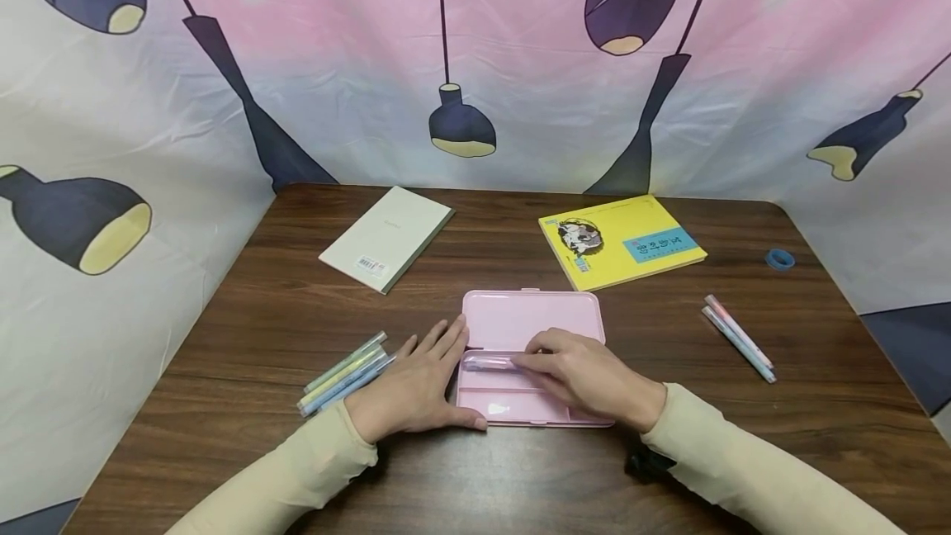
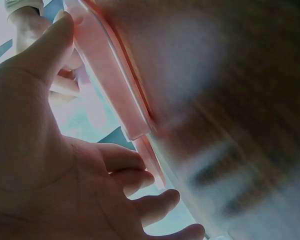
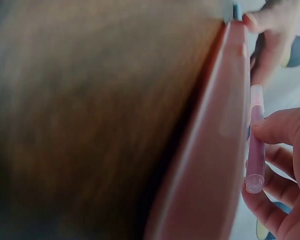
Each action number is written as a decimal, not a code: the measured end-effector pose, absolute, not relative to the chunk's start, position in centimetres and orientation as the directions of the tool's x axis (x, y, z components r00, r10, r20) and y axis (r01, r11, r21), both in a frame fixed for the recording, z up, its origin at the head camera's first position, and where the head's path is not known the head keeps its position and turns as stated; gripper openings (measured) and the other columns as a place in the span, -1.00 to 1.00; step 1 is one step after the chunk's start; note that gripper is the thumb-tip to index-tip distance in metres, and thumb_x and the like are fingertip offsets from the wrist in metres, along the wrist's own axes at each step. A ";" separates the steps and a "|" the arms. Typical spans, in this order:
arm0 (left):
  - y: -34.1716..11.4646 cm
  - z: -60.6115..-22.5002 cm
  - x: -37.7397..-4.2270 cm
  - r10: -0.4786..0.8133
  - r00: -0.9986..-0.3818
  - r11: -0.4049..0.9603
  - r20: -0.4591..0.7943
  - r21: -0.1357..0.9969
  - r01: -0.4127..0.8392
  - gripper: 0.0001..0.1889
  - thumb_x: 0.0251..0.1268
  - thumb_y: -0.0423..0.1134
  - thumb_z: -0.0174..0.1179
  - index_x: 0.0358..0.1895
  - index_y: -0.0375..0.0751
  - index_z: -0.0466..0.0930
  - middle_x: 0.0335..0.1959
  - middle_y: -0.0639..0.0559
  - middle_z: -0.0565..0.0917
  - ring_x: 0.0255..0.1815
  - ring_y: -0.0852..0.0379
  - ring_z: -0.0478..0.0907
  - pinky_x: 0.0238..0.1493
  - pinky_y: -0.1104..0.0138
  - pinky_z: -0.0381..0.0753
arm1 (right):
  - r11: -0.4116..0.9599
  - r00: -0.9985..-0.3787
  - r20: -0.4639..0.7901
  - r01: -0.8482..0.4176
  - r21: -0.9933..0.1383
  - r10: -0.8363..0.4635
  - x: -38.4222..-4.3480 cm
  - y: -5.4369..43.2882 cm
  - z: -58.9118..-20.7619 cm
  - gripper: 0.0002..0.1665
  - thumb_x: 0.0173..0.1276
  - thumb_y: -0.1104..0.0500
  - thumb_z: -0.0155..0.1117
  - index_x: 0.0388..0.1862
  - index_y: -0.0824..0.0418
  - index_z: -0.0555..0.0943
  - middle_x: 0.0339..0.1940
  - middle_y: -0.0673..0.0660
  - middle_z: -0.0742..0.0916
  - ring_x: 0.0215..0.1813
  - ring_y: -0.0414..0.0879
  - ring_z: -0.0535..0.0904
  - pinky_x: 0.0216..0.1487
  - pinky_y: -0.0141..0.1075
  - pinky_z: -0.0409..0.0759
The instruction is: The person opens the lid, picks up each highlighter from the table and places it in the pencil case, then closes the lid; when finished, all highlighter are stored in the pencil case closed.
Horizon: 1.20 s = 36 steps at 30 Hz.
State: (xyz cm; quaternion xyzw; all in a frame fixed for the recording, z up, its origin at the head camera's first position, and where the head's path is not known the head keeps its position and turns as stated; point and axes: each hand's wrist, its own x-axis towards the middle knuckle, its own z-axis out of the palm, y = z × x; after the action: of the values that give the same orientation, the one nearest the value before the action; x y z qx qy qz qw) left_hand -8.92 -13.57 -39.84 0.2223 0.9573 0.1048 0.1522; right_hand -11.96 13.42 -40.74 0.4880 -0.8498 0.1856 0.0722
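A pink pencil case [image 1: 532,320] lies unfolded on the table, its lid flat at the back and its divided tray in front. My left hand [image 1: 419,386] rests along the left side of the case, fingers spread and nearly straight, thumb at the front edge; the left wrist view shows the palm beside the case wall [image 2: 107,70]. Over the tray, my right hand [image 1: 587,370] pinches a slim pink pen [image 3: 257,145] with a clear end between thumb and fingers. Along the tray's back compartment a clear-barrelled pen [image 1: 486,363] shows, partly covered by the right fingertips.
Several pens [image 1: 343,376] lie left of the left hand. Two more pens [image 1: 739,338] are out to the right, with a blue tape roll [image 1: 780,259] behind them. Toward the back are a pale notebook [image 1: 388,236] and a yellow book [image 1: 620,242]. A printed cloth hangs behind the table.
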 end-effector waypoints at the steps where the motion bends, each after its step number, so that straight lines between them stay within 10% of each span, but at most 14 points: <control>1: -13.6 -39.9 -8.9 0.458 -0.855 0.879 -0.245 0.269 0.393 0.32 -0.08 0.59 0.21 0.62 -0.19 -0.09 0.66 -0.05 -0.14 0.63 -0.13 -0.13 0.47 -0.23 0.02 | 0.444 -0.503 0.303 -0.862 -0.244 -0.810 -11.9 13.2 -40.8 -0.66 0.36 0.20 0.37 0.11 0.06 0.73 -0.11 -0.05 0.70 -0.08 -0.22 0.60 -0.04 -0.31 0.62; 36: -13.6 -39.8 -8.8 0.459 -0.853 0.877 -0.250 0.285 0.388 0.30 -0.07 0.57 0.23 0.62 -0.17 -0.08 0.65 -0.04 -0.16 0.63 -0.14 -0.13 0.47 -0.23 0.00 | 0.498 -0.540 0.184 -0.836 -0.232 -0.821 -11.7 11.5 -41.1 -0.73 0.40 0.14 0.33 0.04 -0.01 0.76 -0.11 -0.08 0.72 -0.04 -0.22 0.63 0.05 -0.25 0.61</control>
State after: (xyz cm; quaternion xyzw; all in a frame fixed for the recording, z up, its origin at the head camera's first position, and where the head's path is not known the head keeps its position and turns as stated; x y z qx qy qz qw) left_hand -8.79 -13.62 -39.79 0.2214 0.9559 0.1127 0.1568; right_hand -11.74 11.48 -41.14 0.4789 -0.8650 0.1478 0.0243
